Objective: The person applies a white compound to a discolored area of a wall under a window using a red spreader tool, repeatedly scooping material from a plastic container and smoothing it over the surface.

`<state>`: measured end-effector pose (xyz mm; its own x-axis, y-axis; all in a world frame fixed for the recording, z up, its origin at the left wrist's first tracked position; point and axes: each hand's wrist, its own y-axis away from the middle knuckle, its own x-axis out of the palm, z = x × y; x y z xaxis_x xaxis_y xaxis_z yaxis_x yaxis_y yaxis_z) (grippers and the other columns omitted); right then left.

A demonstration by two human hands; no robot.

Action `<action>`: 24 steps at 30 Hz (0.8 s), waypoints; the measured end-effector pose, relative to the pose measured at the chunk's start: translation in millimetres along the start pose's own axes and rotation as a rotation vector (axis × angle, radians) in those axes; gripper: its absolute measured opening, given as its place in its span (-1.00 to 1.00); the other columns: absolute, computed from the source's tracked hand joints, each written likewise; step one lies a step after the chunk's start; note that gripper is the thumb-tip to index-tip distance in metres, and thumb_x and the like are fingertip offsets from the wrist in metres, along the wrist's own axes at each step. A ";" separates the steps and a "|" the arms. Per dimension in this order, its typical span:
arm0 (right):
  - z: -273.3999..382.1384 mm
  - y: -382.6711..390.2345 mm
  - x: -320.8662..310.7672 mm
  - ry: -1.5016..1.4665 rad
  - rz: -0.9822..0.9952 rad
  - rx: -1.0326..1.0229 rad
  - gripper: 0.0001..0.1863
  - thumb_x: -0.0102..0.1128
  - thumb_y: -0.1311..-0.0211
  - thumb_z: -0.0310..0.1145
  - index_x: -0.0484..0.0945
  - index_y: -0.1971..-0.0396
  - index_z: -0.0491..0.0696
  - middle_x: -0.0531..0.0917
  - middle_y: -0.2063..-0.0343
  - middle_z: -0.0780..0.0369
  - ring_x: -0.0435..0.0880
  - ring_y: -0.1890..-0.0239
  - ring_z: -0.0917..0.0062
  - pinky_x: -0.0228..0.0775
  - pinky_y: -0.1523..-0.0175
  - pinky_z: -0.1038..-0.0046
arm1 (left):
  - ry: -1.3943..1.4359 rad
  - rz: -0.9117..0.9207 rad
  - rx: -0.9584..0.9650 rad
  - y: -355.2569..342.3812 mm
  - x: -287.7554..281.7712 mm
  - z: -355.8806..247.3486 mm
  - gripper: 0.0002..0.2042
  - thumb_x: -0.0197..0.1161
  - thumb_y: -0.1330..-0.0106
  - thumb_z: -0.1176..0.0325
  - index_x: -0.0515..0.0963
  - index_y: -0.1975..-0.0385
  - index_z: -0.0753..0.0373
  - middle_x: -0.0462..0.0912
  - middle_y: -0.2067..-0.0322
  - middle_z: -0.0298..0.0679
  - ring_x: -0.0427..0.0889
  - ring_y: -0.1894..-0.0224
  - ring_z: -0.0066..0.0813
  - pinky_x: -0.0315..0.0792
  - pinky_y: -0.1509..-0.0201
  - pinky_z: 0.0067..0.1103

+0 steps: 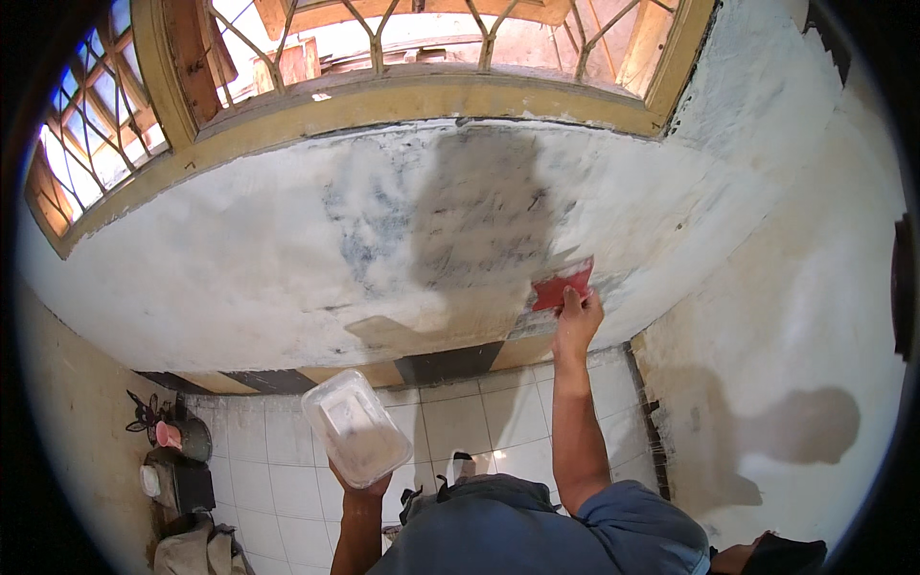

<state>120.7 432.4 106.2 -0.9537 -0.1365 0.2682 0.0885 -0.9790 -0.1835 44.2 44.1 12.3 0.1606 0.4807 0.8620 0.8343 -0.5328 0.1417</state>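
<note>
My right hand (580, 314) grips a red putty scraper (559, 287), its wide edge against the lower part of the wall. Around the blade, the wall (278, 220) is white with grey-blue smeared patches. Low in front of me, my left hand (359, 482) supports a clear plastic tub (355, 426) from beneath. The tub is tilted and has whitish smears inside; most of the left fingers are hidden behind it. My shadow falls across the wall between the scraper and the window.
Above the wall is a yellow-framed window (431, 103) with metal bars. Black and tan tiles (446, 364) line the wall's foot above white floor tiles (273, 436). At the left stand a dark bucket (195, 436) and a black box (187, 484). Another wall (767, 316) rises at the right.
</note>
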 end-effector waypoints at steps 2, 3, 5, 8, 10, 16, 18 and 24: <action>4.6 -20.3 7.8 0.070 0.020 -0.175 -0.92 0.18 -0.25 -0.47 0.47 0.40 -0.10 0.48 0.58 0.33 0.44 0.58 0.68 0.34 0.49 0.52 | -0.422 0.042 0.129 1.0 -17.9 0.8 -0.43 -0.08 -0.44 -0.11 0.24 -0.34 0.05 0.46 -0.18 -0.19 0.49 -0.19 -0.20 0.49 -0.18 -0.17; 6.2 -30.6 16.9 0.166 -0.018 -0.293 -0.90 0.22 -0.20 -0.47 0.46 0.43 -0.09 0.47 0.61 0.33 0.44 0.60 0.65 0.35 0.49 0.50 | -0.602 0.062 0.178 -0.1 -16.1 1.2 -0.43 -0.08 -0.44 -0.12 0.24 -0.34 0.06 0.46 -0.18 -0.18 0.50 -0.18 -0.20 0.49 -0.18 -0.18; 15.0 -40.1 44.2 0.413 -0.087 -0.501 -0.86 0.27 -0.10 -0.49 0.45 0.48 -0.08 0.45 0.66 0.29 0.46 0.61 0.56 0.38 0.45 0.43 | -0.331 0.030 0.111 1.3 0.1 -1.2 -0.41 -0.08 -0.45 -0.12 0.21 -0.36 0.07 0.45 -0.19 -0.15 0.50 -0.18 -0.20 0.50 -0.17 -0.19; -3.7 -32.2 110.7 0.511 -0.049 -0.791 -0.84 0.31 0.00 -0.48 0.46 0.53 -0.07 0.52 0.61 0.20 0.56 0.51 0.33 0.43 0.33 0.28 | 0.111 0.031 0.009 3.6 17.9 -6.5 -0.40 -0.10 -0.46 -0.13 0.17 -0.38 0.06 0.43 -0.22 -0.15 0.49 -0.19 -0.21 0.49 -0.18 -0.21; -42.0 -14.2 160.1 0.640 0.037 -1.021 -0.87 0.30 -0.05 -0.41 0.50 0.48 -0.07 0.57 0.48 0.16 0.60 0.37 0.25 0.45 0.22 0.22 | 0.106 0.072 0.027 2.4 21.7 -7.0 -0.40 -0.11 -0.46 -0.14 0.16 -0.39 0.05 0.42 -0.24 -0.16 0.49 -0.19 -0.21 0.48 -0.19 -0.21; -39.0 163.1 246.1 0.510 0.665 -0.810 -0.84 0.27 -0.12 -0.33 0.48 0.44 -0.04 0.56 0.36 0.14 0.61 0.44 0.19 0.50 0.31 0.18 | -0.521 0.059 0.279 3.6 15.2 -15.9 -0.39 -0.18 -0.48 -0.15 0.07 -0.44 0.01 0.33 -0.31 -0.20 0.44 -0.24 -0.26 0.40 -0.27 -0.27; -24.1 163.6 230.0 0.322 0.631 -0.723 -0.85 0.28 -0.10 -0.36 0.47 0.44 -0.05 0.56 0.42 0.13 0.61 0.48 0.17 0.49 0.36 0.20 | -0.002 0.090 0.122 5.0 15.9 -17.5 -0.39 -0.15 -0.49 -0.11 0.04 -0.44 0.02 0.31 -0.32 -0.21 0.42 -0.25 -0.29 0.39 -0.29 -0.27; 24.8 67.5 90.2 -0.131 0.491 0.147 -0.78 0.24 -0.29 -0.27 0.51 0.48 -0.06 0.63 0.57 0.29 0.56 0.58 0.64 0.46 0.45 0.50 | -0.112 0.047 0.167 5.3 7.1 -7.5 -0.38 -0.06 -0.48 0.00 0.02 -0.44 0.11 0.33 -0.30 -0.26 0.41 -0.26 -0.27 0.31 -0.35 -0.31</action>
<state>47.8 350.3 141.5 -0.7469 -0.5927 0.3014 0.5641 -0.8048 -0.1849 45.9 39.5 22.8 0.2514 0.5374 0.8050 0.8989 -0.4380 0.0117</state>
